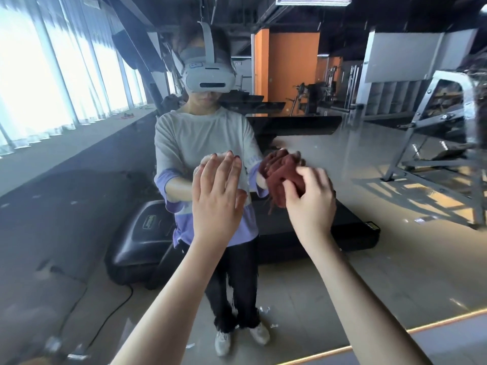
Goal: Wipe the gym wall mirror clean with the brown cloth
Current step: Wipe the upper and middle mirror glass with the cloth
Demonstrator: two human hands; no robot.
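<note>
Holding our left hand (216,196) flat to the mirror (411,293), we have its fingers (227,169) straight and a little spread, the tips meeting their own reflection in the glass; it grasps nothing. Just to the right, our right hand (311,198) curls its fingers round the cloth (279,177), a brown bunched wad that sits between the hand and the glass and runs into its own mirrored copy. A few loose threads (271,206) hang from the lower edge of the wad. The two hands are near each other at about the same height, with a gap between them, and both bare forearms (174,299) reach up from the near edge of the view.

Behind the hands the glass gives us back our own figure (195,122), standing square to it: a white headset (209,75) on the head, a grey shirt (210,143) with purple sleeves and hem, dark trousers (232,285) and white shoes (222,343). Beyond the figure in the reflection lies a black treadmill (147,241), with a dark cable (116,313) trailing at its left. A row of bright windows (52,75) runs along the far left, an orange wall (292,64) stands far off in the middle, and a grey metal frame (434,143) stands at the right. A pale orange trim (395,335) borders the mirror at the lower right.
</note>
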